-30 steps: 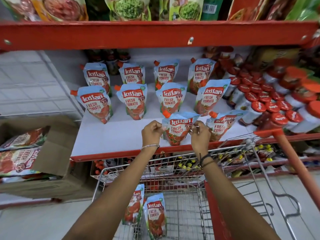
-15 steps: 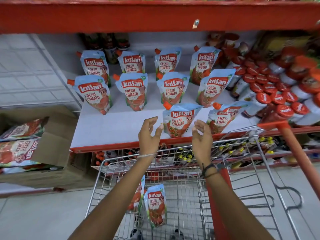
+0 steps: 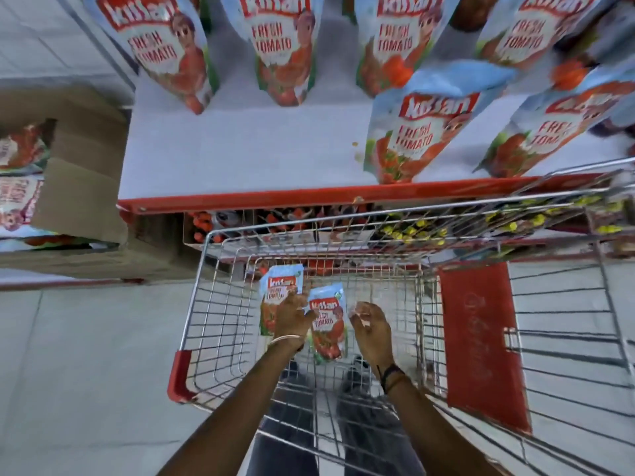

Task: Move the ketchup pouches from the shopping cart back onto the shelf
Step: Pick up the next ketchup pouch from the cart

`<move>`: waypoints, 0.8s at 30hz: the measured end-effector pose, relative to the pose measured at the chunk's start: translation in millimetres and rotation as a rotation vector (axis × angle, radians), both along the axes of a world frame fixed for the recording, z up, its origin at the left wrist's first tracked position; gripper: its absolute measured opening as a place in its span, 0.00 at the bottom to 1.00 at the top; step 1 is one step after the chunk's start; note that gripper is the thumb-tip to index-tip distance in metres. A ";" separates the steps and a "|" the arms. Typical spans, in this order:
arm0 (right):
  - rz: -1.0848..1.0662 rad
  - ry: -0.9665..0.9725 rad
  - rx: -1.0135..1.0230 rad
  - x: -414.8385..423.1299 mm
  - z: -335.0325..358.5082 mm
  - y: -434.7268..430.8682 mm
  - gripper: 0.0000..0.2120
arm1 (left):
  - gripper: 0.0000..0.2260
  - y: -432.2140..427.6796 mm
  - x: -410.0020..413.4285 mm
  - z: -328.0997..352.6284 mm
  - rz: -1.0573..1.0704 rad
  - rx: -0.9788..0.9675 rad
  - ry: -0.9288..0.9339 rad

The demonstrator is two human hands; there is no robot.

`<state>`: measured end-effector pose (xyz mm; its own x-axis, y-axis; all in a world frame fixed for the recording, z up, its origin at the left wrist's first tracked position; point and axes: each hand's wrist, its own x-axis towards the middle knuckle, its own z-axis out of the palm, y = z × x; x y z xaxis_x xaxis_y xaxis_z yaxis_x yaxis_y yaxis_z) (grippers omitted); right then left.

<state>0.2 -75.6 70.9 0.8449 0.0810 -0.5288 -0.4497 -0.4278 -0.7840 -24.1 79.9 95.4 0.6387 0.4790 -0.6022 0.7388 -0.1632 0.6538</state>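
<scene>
Vs 0.5 s ago: both hands have left the shelf edge & dropped into the shopping cart [image 3: 202,304]; view has tipped down, so the shelf [image 3: 240,156] now fills the top. Left hand [image 3: 292,316] lies over the seam betw 2 ketchup pouches on the cart floor, fingers curled down onto the left pouch [image 3: 280,286], thumb against the right pouch [image 3: 328,324]; can't tell if it's actually gripping either. Right hand [image 3: 371,326] at 3 o'clock of the right pouch, just beside it, fingers loosely spread, holding nothing. Pouch set down earlier [image 3: 412,132] stands at the shelf front, 12 o'clock from the hands. Cardboard box [image 3: 82,187] w/ more packs at 9 o'clock.
</scene>
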 end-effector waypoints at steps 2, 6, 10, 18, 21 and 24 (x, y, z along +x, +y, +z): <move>0.029 0.067 -0.055 -5.6 -27.9 0.6 0.14 | 0.15 -0.6 -8.0 -32.8 0.072 -0.110 0.127; 0.071 0.141 -0.132 -13.2 -72.2 3.9 0.18 | 0.20 -8.1 -17.2 -85.6 -0.042 -0.142 0.269; 0.128 0.283 -0.118 -6.1 -107.6 8.9 0.20 | 0.20 -15.5 -21.5 -117.4 0.167 -0.292 0.323; 0.088 0.417 -0.075 2.8 -134.7 10.3 0.18 | 0.15 -33.3 -10.1 -129.4 0.092 0.005 0.386; 0.122 0.400 -0.131 4.4 -134.2 3.7 0.16 | 0.16 -33.5 -10.7 -130.4 0.073 -0.024 0.445; 0.118 0.386 -0.150 3.6 -126.9 -1.7 0.14 | 0.17 -30.2 -11.4 -124.0 0.061 -0.072 0.455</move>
